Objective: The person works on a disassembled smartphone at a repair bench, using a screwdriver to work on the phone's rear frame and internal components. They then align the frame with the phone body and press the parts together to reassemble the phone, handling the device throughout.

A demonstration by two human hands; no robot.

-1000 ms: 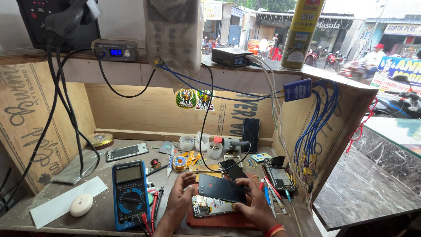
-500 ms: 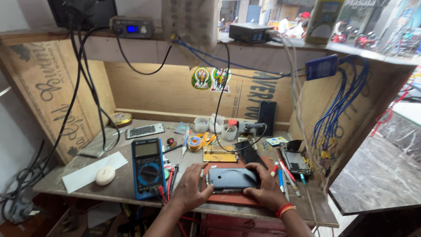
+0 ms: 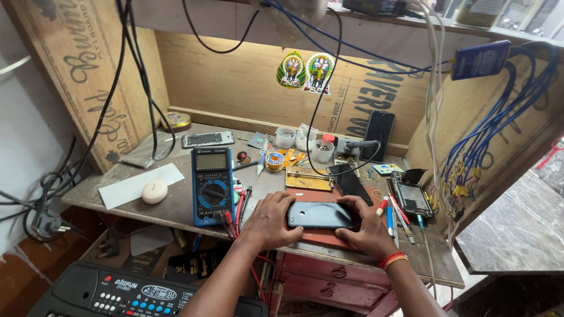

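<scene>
A dark smartphone (image 3: pixel 320 215) lies lengthwise over a red mat (image 3: pixel 329 238) near the bench's front edge. My left hand (image 3: pixel 267 222) grips its left end, fingers curled over the top edge. My right hand (image 3: pixel 365 228) grips its right end, with a red and orange band at the wrist. A blue multimeter (image 3: pixel 212 184) with red and black leads sits just left of my left hand.
The wooden bench (image 3: pixel 176 212) carries an opened phone (image 3: pixel 410 198), a black phone panel (image 3: pixel 349 181), a brass jig (image 3: pixel 308 178), solder reel (image 3: pixel 274 161), small cups (image 3: pixel 322 151) and pens (image 3: pixel 390 219). Cables hang overhead and at right. A keyboard (image 3: pixel 126 292) sits below left.
The view has dropped and moved closer to the bench. Both hands have closed around the ends of the dark phone, which now lies flat between them.
</scene>
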